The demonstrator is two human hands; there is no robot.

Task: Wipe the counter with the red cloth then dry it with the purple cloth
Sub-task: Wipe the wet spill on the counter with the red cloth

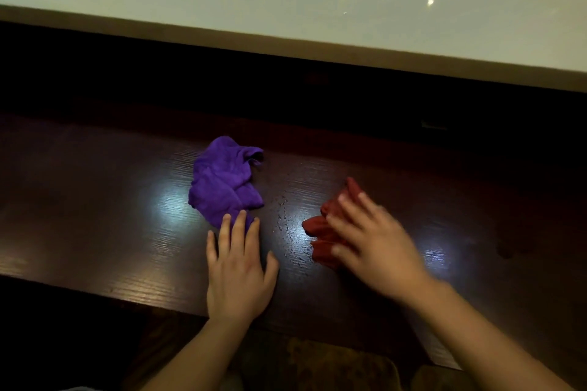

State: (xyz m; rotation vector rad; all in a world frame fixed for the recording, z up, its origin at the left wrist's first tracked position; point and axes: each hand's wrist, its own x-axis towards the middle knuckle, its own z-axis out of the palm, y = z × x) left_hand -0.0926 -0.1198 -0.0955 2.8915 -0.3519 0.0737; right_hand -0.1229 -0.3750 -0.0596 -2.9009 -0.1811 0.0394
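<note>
The red cloth (pixel 330 232) lies bunched on the dark wooden tabletop (pixel 95 216), right of centre, with the right hand (pixel 374 244) pressed flat on top of it. That hand is blurred, so its outline is soft, but its fingers (pixel 349 209) look spread and laid over the cloth rather than pinching it. Much of the cloth is hidden under the palm; only its far tip and left edge show.

The purple cloth (pixel 225 181) sits crumpled to the left of the red one, a little farther from the person, and the two cloths lie apart. The left hand (pixel 238 273) rests palm down on the tabletop near the front edge, fingers (pixel 239 225) slightly spread, with the fingertips overlapping the near corner of the purple cloth.

Between the two cloths a patch of small droplets (pixel 286 232) glints on the wood. A faint dark mark on the far right of the tabletop is too dim to identify.

Beyond the tabletop runs a pale raised ledge (pixel 286 9) with spots of reflected light. The strip between it and the wood is in deep shadow, and nothing there can be made out. Both forearms are cut off by the bottom edge.
</note>
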